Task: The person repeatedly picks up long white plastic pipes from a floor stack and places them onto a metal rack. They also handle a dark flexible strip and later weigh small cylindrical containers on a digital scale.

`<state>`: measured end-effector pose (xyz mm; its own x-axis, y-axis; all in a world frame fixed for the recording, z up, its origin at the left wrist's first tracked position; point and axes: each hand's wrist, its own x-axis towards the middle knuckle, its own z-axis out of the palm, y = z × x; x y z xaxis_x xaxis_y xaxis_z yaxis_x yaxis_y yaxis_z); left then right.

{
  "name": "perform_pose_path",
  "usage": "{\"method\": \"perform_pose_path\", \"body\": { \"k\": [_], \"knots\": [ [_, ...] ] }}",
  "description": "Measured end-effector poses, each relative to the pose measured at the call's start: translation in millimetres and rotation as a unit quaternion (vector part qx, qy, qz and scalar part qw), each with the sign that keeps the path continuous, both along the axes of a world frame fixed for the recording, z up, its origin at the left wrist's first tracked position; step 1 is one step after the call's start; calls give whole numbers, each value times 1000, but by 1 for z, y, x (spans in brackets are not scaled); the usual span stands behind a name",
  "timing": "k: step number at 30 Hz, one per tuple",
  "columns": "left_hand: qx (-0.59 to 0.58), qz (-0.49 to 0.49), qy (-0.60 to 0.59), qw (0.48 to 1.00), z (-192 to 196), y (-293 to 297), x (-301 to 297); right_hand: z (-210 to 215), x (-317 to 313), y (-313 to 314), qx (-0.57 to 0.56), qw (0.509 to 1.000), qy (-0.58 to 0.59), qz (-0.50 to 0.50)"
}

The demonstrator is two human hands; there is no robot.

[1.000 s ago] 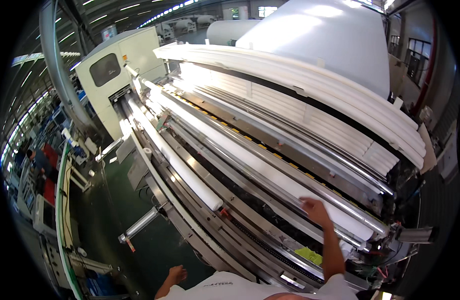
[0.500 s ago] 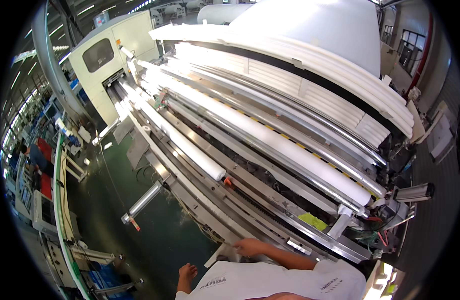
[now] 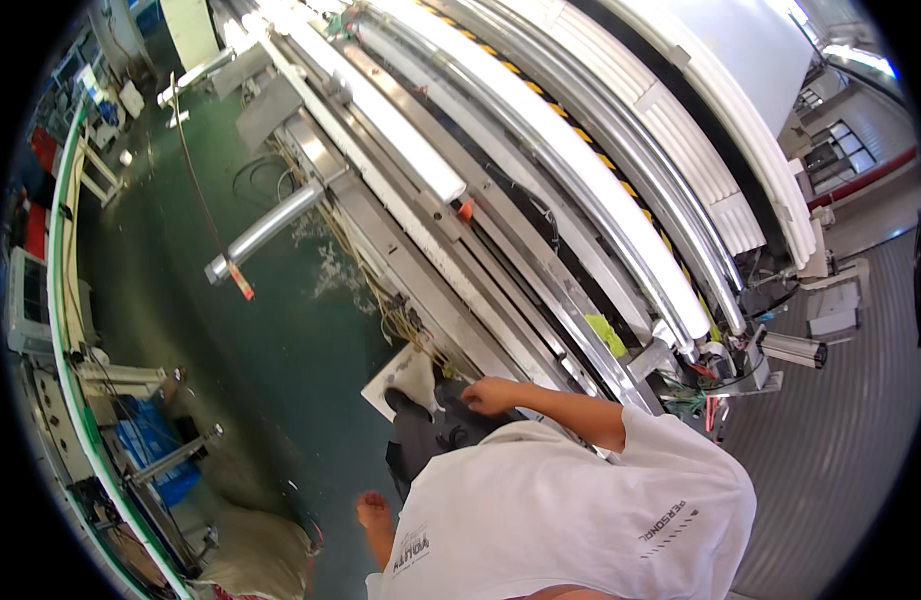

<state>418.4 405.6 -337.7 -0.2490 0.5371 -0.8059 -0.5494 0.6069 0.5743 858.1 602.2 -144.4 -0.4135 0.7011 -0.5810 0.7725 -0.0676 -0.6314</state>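
My right hand [image 3: 492, 395] hangs in front of my body, near the front edge of the long roller machine [image 3: 400, 255]. Its fingers are loosely bent and I see nothing in them. To the lower left, my left hand [image 3: 373, 511] is held away from my side over the green floor [image 3: 270, 400]. Motion smears its fingers, and no object shows in it. A white roll [image 3: 410, 145] lies along the machine's front rails, with a small orange-red piece [image 3: 466, 211] at its near end. Farther back runs a longer white roll [image 3: 600, 190].
A metal bar [image 3: 275, 228] with an orange end juts from the machine over the floor. Yellowish cables [image 3: 405, 325] hang along its front side. A yellow-green cloth [image 3: 606, 335] lies near its right end. At left stand a green-edged line [image 3: 65, 330] and a beige sack [image 3: 255, 550].
My view has tipped down, so more of my shirt, dark trousers and the floor shows. My right hand appears higher in the picture; the left is lower and blurred.
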Motion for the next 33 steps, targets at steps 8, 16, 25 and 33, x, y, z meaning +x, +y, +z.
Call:
{"method": "perform_pose_path", "body": {
  "k": [8, 16, 25, 33],
  "knots": [
    [-100, -245, 58, 963, -36, -102, 27, -36, -52, 22, -55, 989, -110, 87],
    [-228, 113, -72, 964, -22, -67, 8, -51, -145, 166, 46, 995, -46, 80],
    [-124, 285, 72, 948, -41, 95, -122, -159, -289, 339, 284, 950, 86, -101],
    [61, 189, 83, 976, -57, 402, -211, -192, -384, 447, 134, 985, 0, -112]
  ]
}}
